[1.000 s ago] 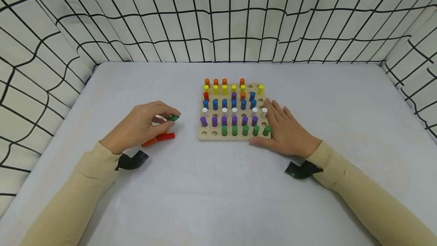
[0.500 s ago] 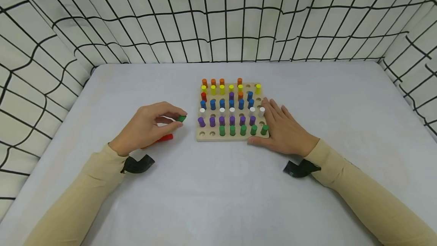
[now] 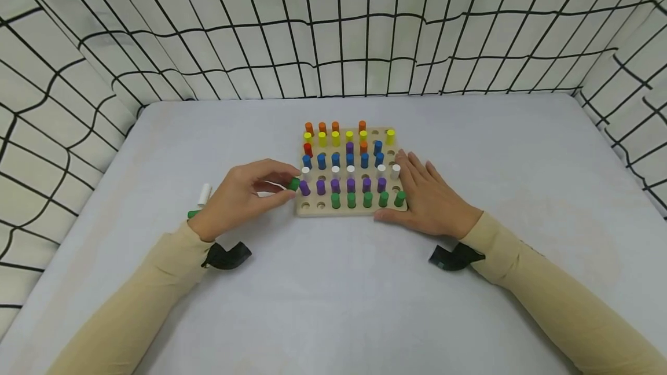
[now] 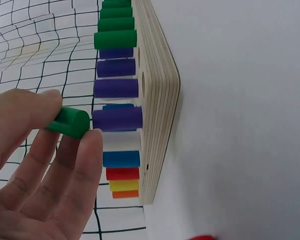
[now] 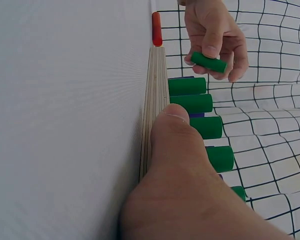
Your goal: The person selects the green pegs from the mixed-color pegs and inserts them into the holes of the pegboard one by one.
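A green peg (image 4: 72, 122) is pinched between the thumb and fingers of my left hand (image 3: 247, 192), at the left edge of a wooden pegboard (image 3: 312, 213). In the left wrist view the peg lies tilted beside the nearest purple peg (image 4: 117, 119), above the board. My right hand (image 3: 438, 204) rests flat along the board's right side, fingers extended, its thumb (image 5: 175, 135) against the front edge. Rows of orange, yellow, blue, white, purple and green pegs stand in the board, with one mixed row. Two holes show at its front left corner.
Left of my left hand, a loose white peg (image 3: 205, 195) and a loose green peg (image 3: 193, 213) lie on the white table (image 3: 333, 294). A red peg (image 5: 157, 30) lies beyond the board in the right wrist view. Black grid netting (image 3: 339, 64) surrounds the table.
My left hand has moved right with the green peg, up to the board's left edge. The loose white and green pegs have come into sight behind it. My right hand stays on the board.
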Action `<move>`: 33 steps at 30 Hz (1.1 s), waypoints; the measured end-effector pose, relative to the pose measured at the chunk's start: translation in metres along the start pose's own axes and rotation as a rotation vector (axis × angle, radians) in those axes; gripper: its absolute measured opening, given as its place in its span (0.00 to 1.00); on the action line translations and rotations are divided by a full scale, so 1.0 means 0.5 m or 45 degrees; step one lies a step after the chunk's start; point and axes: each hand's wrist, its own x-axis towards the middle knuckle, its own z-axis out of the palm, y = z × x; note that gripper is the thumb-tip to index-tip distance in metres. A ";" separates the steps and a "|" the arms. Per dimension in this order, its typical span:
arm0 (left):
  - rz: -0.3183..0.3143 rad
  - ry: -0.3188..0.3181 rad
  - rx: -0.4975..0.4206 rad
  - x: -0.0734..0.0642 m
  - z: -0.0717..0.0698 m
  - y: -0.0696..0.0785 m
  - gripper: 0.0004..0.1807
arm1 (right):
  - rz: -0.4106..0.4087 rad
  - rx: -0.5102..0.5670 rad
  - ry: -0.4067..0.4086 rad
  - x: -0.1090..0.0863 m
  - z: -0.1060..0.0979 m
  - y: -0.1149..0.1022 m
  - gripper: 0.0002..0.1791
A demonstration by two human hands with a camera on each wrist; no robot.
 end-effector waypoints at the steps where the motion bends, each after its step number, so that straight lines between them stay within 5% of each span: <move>1: 0.003 -0.003 -0.008 0.001 0.003 0.002 0.19 | 0.001 -0.001 0.000 0.000 0.000 0.000 0.68; 18: 0.090 -0.040 -0.095 0.014 0.042 0.019 0.19 | 0.004 -0.013 0.008 -0.001 0.001 0.000 0.68; 33: 0.077 -0.063 -0.163 0.017 0.066 0.025 0.16 | 0.003 -0.019 0.007 0.000 0.002 0.000 0.68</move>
